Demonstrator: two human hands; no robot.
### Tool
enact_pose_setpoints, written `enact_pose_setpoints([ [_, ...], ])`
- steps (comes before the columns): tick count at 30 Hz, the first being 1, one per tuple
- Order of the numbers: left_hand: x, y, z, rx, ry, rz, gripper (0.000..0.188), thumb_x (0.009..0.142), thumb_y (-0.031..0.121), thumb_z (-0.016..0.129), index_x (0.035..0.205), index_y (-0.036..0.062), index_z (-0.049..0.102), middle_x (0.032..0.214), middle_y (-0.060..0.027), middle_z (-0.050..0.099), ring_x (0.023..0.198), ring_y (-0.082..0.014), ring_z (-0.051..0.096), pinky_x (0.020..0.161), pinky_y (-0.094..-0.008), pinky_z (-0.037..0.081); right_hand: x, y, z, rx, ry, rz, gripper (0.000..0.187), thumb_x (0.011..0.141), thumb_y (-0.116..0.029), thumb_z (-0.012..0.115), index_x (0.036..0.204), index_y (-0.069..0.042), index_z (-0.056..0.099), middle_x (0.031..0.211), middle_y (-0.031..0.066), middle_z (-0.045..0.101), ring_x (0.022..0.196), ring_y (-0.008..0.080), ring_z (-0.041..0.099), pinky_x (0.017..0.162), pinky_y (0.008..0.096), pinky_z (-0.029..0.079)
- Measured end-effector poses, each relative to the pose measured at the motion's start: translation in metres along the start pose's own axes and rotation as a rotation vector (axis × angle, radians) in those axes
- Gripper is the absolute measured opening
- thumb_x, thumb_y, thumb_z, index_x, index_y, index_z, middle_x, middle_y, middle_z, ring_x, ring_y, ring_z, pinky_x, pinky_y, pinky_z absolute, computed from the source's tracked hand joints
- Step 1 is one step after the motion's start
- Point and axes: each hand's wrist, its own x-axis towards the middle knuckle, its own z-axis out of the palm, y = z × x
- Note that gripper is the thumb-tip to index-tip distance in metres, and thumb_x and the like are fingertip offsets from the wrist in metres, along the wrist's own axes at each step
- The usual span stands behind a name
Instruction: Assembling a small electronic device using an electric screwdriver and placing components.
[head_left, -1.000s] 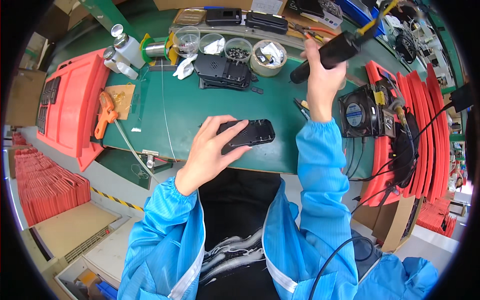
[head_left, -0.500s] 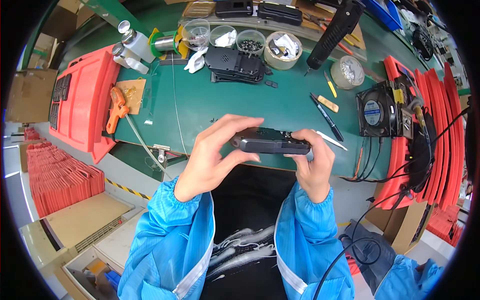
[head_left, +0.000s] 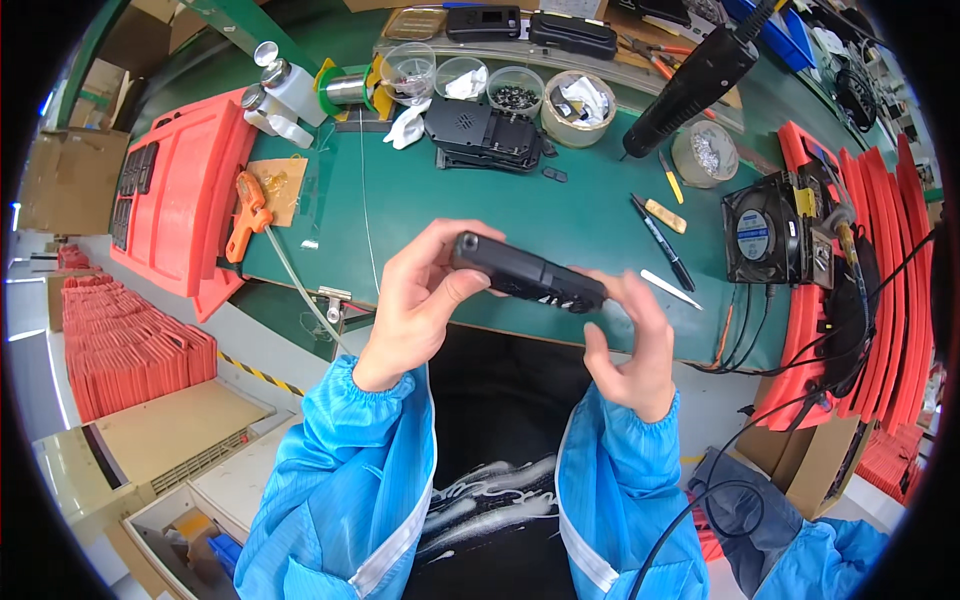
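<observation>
A pale floor (head_left: 265,345) shows left of the green workbench (head_left: 560,220), which fills the middle of the view. Stacked red sheets (head_left: 135,350) sit low at the left; on the bench's left end lies a red panel (head_left: 190,205), and more red boards (head_left: 885,260) stand at the right, beside a square black axial fan (head_left: 755,235). A black power screwdriver (head_left: 690,90), tip down, blocks part of the view of the pliers (head_left: 650,60) behind it. The left hand (head_left: 425,295) grips one end of a slim black handheld housing (head_left: 525,275), tilted above the bench's near edge. The right hand (head_left: 640,350) is partly spread at the other end, thumb apart (whether its forefinger touches, I cannot tell). Beyond lie similar black housings (head_left: 485,135), an orange glue gun (head_left: 248,215) and, smallest, a black marker (head_left: 665,245).
</observation>
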Motion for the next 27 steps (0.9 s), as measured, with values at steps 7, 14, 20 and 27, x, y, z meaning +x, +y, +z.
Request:
enact_pose_setpoints([
  [7,0.002,0.004,0.014,-0.045,0.019,0.118,0.038,0.100,0.024,0.069,0.125,-0.0012,0.055,0.131,-0.0309,0.064,0.106,-0.0360,0.072,0.095,-0.0491,0.059,0.000,0.006,-0.003,0.013,-0.060,0.005,0.037,0.083,0.000,0.076,0.117,0.009,0.067,0.113,0.0250,0.074,0.094,0.0362,0.074,0.081,0.0382,0.058],
  [14,0.002,0.005,0.014,-0.093,0.019,0.117,0.041,0.101,0.021,0.066,0.134,-0.0002,0.052,0.136,-0.0291,0.061,0.114,-0.0370,0.069,0.099,-0.0483,0.057,-0.001,0.002,0.003,0.027,0.017,-0.037,0.042,0.076,-0.007,0.084,0.115,0.006,0.071,0.109,0.0203,0.075,0.090,0.0352,0.075,0.079,0.0377,0.058],
  [20,-0.010,-0.011,0.055,-0.484,0.124,-0.058,0.044,0.108,0.012,0.053,0.148,0.0040,0.037,0.139,-0.0243,0.060,0.118,-0.0340,0.068,0.103,-0.0443,0.055,-0.012,-0.011,0.038,-0.256,0.145,-0.197,0.043,0.069,-0.001,0.087,0.109,0.002,0.075,0.104,0.0149,0.074,0.084,0.0305,0.073,0.073,0.0353,0.058],
  [27,-0.003,0.000,0.032,-0.508,0.092,-0.125,0.044,0.108,0.011,0.050,0.148,0.0055,0.034,0.134,-0.0241,0.063,0.117,-0.0328,0.068,0.101,-0.0447,0.056,-0.012,-0.011,0.049,-0.078,0.140,-0.202,0.039,0.068,0.006,0.086,0.105,-0.001,0.077,0.102,0.0130,0.072,0.082,0.0255,0.069,0.072,0.0330,0.056],
])
